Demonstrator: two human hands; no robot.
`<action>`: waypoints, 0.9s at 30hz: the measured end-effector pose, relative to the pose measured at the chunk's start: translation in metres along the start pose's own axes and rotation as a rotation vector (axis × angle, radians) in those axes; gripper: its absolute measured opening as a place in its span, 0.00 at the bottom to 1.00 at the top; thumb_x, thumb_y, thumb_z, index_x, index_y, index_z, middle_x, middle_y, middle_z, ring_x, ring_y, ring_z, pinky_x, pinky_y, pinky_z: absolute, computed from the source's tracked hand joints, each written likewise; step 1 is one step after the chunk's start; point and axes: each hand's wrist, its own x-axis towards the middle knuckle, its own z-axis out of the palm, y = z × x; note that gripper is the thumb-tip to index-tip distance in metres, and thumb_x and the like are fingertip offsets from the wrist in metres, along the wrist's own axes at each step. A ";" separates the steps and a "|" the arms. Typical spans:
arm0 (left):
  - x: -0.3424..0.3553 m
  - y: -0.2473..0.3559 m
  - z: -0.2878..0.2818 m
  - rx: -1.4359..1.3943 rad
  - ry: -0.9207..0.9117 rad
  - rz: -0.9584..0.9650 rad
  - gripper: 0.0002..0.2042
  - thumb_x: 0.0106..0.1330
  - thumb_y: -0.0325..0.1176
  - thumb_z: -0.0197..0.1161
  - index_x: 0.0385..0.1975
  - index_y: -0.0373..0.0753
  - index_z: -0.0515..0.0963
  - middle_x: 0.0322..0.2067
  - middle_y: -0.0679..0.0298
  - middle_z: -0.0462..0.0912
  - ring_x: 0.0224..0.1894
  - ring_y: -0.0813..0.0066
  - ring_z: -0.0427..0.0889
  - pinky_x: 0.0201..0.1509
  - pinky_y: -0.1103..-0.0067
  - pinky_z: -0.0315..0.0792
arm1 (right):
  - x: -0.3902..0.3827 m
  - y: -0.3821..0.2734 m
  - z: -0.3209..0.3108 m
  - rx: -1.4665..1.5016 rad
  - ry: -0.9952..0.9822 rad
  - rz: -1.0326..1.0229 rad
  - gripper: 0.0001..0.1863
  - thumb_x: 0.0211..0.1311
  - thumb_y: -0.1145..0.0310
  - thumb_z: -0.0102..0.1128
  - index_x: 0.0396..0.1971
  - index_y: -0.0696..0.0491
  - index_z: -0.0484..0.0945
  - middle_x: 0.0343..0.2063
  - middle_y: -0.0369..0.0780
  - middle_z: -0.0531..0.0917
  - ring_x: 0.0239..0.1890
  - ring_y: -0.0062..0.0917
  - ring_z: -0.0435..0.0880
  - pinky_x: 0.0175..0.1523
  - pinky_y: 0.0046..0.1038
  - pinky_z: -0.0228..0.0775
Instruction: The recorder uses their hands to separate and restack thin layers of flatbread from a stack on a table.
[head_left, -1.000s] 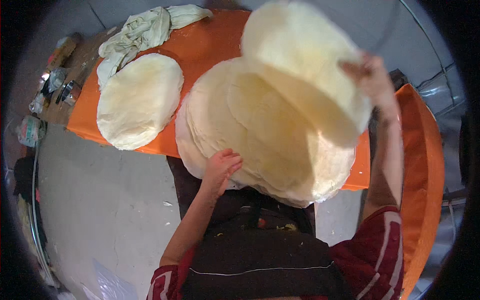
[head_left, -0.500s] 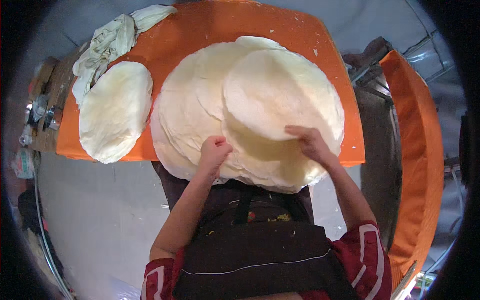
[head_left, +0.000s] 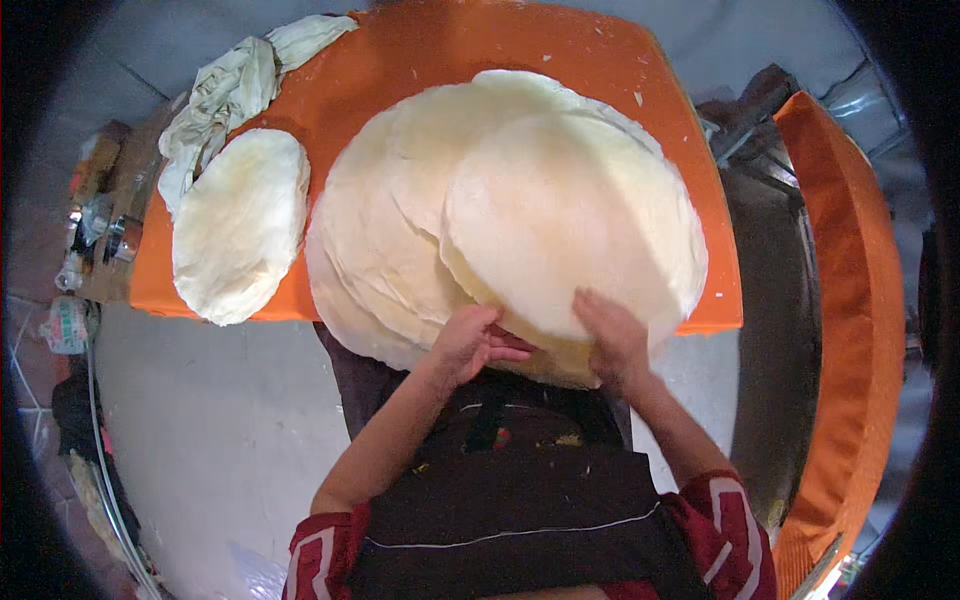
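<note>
A broad pile of thin, pale dough sheets (head_left: 380, 250) lies at the front of an orange-covered table. On top, toward the right, rests a smoother round dough sheet (head_left: 545, 215). My left hand (head_left: 468, 345) is at its near edge, thumb and fingers apart; whether the edge lies between them is hard to make out. My right hand (head_left: 615, 338), slightly blurred, has its fingers stretched over the near right part of the same sheet. To the left a separate oval of dough (head_left: 240, 225) lies by itself, overhanging the table edge slightly.
The orange cover (head_left: 420, 60) has white flecks on it. A crumpled pale cloth (head_left: 222, 95) lies at the far left corner. An orange-covered panel (head_left: 850, 330) stands on the right beyond a dark gap. Small items sit on a wooden surface (head_left: 125, 215) at left.
The top dough sheet has come toward me and lies flatter, covering more of the pile's front. My left hand has moved right and its curled fingers have opened; my right hand has come nearer.
</note>
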 end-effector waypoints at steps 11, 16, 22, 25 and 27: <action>0.008 0.008 -0.004 -0.399 -0.215 0.265 0.15 0.57 0.28 0.50 0.44 0.30 0.64 0.42 0.52 0.72 0.43 0.62 0.73 0.47 0.69 0.71 | 0.022 0.023 -0.014 0.226 -0.320 0.331 0.11 0.47 0.70 0.54 0.32 0.57 0.75 0.28 0.47 0.78 0.31 0.39 0.77 0.37 0.32 0.68; 0.030 0.016 -0.025 -0.494 -0.108 0.275 0.16 0.56 0.28 0.55 0.43 0.30 0.63 0.40 0.51 0.71 0.44 0.62 0.72 0.48 0.69 0.70 | 0.103 0.055 -0.084 0.528 -0.277 0.808 0.12 0.51 0.68 0.55 0.32 0.60 0.76 0.25 0.38 0.79 0.26 0.16 0.77 0.32 0.21 0.70; 0.049 0.045 -0.029 -0.406 -0.104 0.393 0.19 0.59 0.38 0.53 0.46 0.32 0.62 0.41 0.49 0.69 0.43 0.60 0.72 0.45 0.69 0.70 | 0.124 0.037 -0.088 0.376 -0.470 0.613 0.13 0.52 0.68 0.56 0.33 0.63 0.74 0.25 0.36 0.78 0.27 0.17 0.76 0.33 0.21 0.69; 0.053 0.058 -0.031 -0.475 -0.109 0.342 0.20 0.60 0.42 0.51 0.45 0.32 0.62 0.37 0.52 0.71 0.40 0.60 0.73 0.41 0.68 0.72 | 0.119 0.032 -0.076 0.383 -0.616 0.754 0.15 0.53 0.65 0.56 0.34 0.62 0.75 0.25 0.35 0.77 0.26 0.16 0.73 0.32 0.21 0.66; 0.062 0.054 -0.038 -0.544 -0.051 0.282 0.20 0.62 0.43 0.46 0.46 0.33 0.61 0.41 0.50 0.69 0.43 0.58 0.72 0.44 0.65 0.70 | 0.111 0.041 -0.070 0.463 -0.600 0.782 0.15 0.53 0.65 0.56 0.34 0.62 0.75 0.25 0.35 0.77 0.27 0.16 0.73 0.33 0.21 0.66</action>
